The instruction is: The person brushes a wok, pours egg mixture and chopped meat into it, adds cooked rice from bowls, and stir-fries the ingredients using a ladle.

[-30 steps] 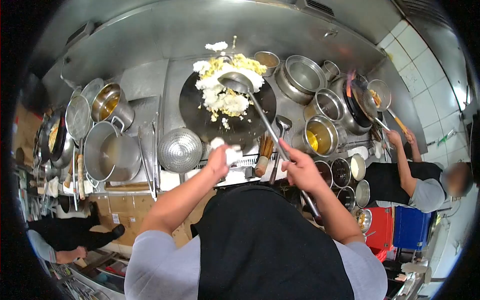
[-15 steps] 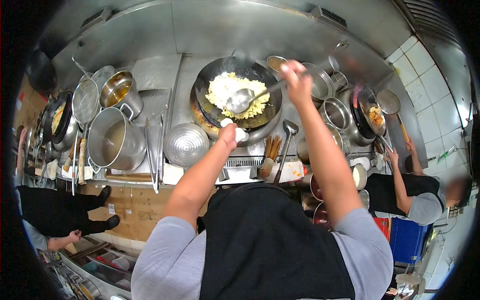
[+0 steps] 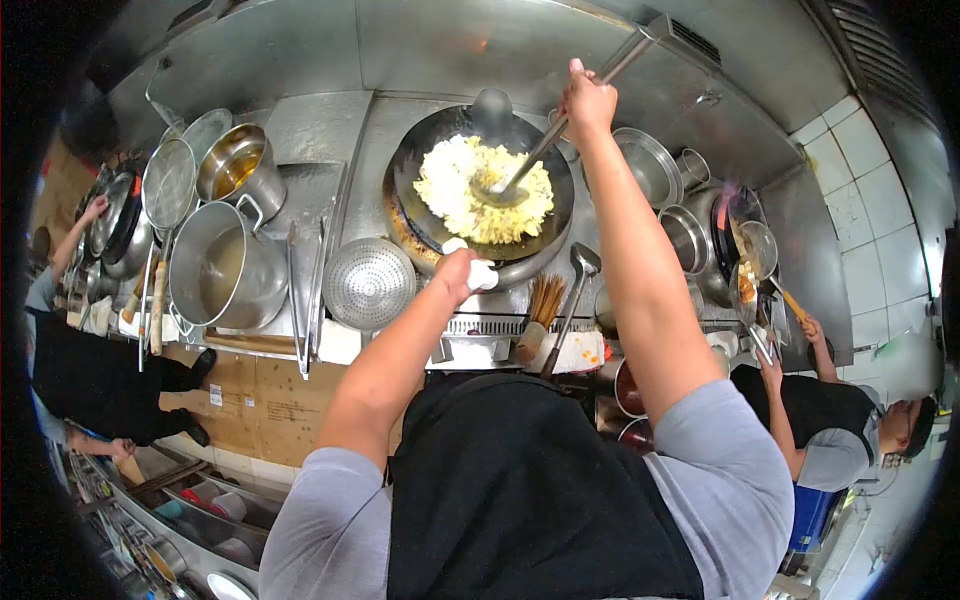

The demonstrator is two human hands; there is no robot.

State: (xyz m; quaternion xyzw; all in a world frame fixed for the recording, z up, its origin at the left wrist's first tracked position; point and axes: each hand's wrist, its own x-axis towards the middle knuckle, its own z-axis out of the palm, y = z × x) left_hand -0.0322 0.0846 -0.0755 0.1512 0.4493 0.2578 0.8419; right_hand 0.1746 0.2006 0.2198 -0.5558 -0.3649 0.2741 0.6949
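Note:
My right hand [image 3: 590, 100] is closed around the long handle of a ladle [image 3: 548, 143], held steeply slanted. The ladle's bowl presses into a mound of yellow and white food [image 3: 450, 205] that looks like egg fried rice. This food lies in a dark wok [image 3: 406, 165] on the stove. At the wok's near rim, my left hand [image 3: 457, 270] is closed on a folded white cloth [image 3: 482, 275]. The part of the rim under the cloth is hidden.
Left of the wok are a perforated strainer [image 3: 369, 287], a large pot [image 3: 225, 265] and a pot of oil [image 3: 240, 172]. A bamboo brush [image 3: 540, 305] and a wok spatula [image 3: 572, 300] lie nearby. Co-workers stand left and right, the right one [image 3: 830, 410] holding a pan and strainer.
My right hand has risen, tipping the ladle steeper, and its bowl has shifted right and slightly up into the food. The food is more spread out. My left hand stays at the rim.

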